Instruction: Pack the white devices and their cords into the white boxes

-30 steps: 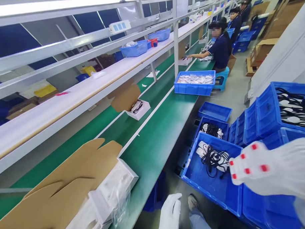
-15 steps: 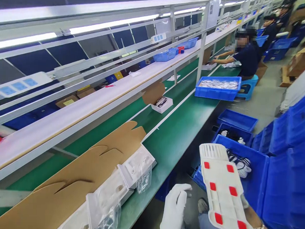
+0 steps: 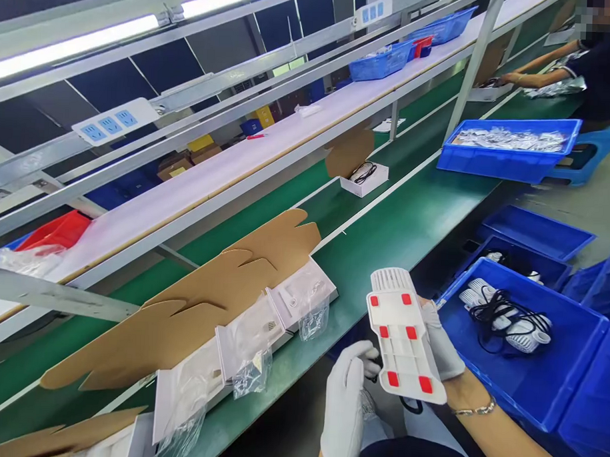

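Observation:
My right hand (image 3: 442, 341), in a white glove, grips a white plastic device (image 3: 398, 348) from its right side. The device has a slotted end at the top and several red pads on the face turned toward me. Just left of it, my gloved left hand (image 3: 346, 396) has its fingers curled in around a black cable, of which only a little shows at the fingertips. A loop of black cable (image 3: 413, 405) also hangs below the device. Open white boxes (image 3: 248, 333) with brown flaps and clear plastic bags stand in a row on the green bench to the left.
A blue bin (image 3: 576, 344) on my right holds white devices with black cables (image 3: 512, 319). Further along the green bench (image 3: 379, 238) are a small white box (image 3: 364, 180) and a blue tray (image 3: 507, 165) of packets. A co-worker (image 3: 600, 72) sits at the far right.
My view has swung and moved so that more of the row of boxes shows. The device is now tilted back and nearer my left hand, whose fingers have curled in.

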`<state>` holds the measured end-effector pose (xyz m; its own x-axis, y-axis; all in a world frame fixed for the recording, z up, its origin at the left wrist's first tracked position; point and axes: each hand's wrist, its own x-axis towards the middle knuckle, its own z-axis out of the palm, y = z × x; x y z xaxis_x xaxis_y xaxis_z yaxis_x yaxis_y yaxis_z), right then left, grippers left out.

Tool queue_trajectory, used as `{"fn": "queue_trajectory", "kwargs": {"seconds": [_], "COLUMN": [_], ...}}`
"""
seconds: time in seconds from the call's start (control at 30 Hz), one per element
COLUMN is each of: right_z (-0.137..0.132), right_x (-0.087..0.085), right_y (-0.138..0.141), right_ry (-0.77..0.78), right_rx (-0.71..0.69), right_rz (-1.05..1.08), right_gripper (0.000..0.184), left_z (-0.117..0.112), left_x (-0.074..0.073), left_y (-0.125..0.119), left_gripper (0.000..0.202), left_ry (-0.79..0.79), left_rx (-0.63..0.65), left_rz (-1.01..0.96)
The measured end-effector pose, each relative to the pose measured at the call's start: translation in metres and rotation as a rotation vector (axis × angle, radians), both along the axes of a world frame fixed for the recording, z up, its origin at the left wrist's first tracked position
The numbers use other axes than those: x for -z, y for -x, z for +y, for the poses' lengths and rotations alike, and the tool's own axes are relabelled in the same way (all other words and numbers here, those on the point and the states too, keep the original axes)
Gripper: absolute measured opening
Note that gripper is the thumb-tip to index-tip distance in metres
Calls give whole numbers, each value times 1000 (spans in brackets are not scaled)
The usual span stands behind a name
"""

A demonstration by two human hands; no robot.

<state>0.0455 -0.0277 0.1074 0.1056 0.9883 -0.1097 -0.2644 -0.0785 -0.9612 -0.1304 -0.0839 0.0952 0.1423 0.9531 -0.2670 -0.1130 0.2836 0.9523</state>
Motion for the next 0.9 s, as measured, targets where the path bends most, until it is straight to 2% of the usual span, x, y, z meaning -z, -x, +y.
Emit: {"fn": "queue_trajectory", "kwargs": {"seconds": [0.07, 0.1, 0.17, 0.23, 0.27, 0.33, 0.43, 0.47, 0.53, 0.63, 0.73, 0.83, 0.9], "right_z": [5, 7, 13, 20, 23, 28, 35, 36, 35, 26, 13, -1, -10], "right_x": [-1, -2, -9, -22, -29, -45, -65, -69, -72, -62, -34, -6, 3], "right_y": [-1, -3, -8, -10, -10, -8, -5, -5, -7, -13, -18, -18, -13], "right_ry": [64, 73, -9, -131, -176, -217, -229, -229, -207, -170, -97, -31, -40], "right_rx": [69, 104, 141, 102, 78, 20, -61, -62, -33, 8, 15, -97, -204], "right_rz": [90, 51, -223, -586, -729, -896, -903, -886, -857, -810, -721, -543, -404], "right_gripper": [67, 72, 77, 71, 66, 59, 59, 61, 63, 64, 73, 80, 84], "left_z": [2, 3, 9, 18, 23, 32, 39, 41, 41, 41, 40, 39, 38], "left_x": [-6, -9, -18, -24, -26, -28, -27, -26, -26, -26, -25, -20, -13], "left_y": [-4, -6, -15, -25, -29, -37, -43, -43, -41, -37, -32, -30, -31], "left_gripper": [82, 83, 85, 91, 90, 75, 50, 50, 55, 68, 64, 54, 52], "left_ry": [35, 37, 35, 48, 79, 225, 557, 631, 670, 610, 488, 438, 451], "left_rx": [-39, -42, -27, -16, -30, -84, -131, -96, 15, 160, 270, 320, 282], "left_rz": [-99, -112, -86, -114, -196, -448, -719, -760, -828, -857, -859, -853, -798]}}
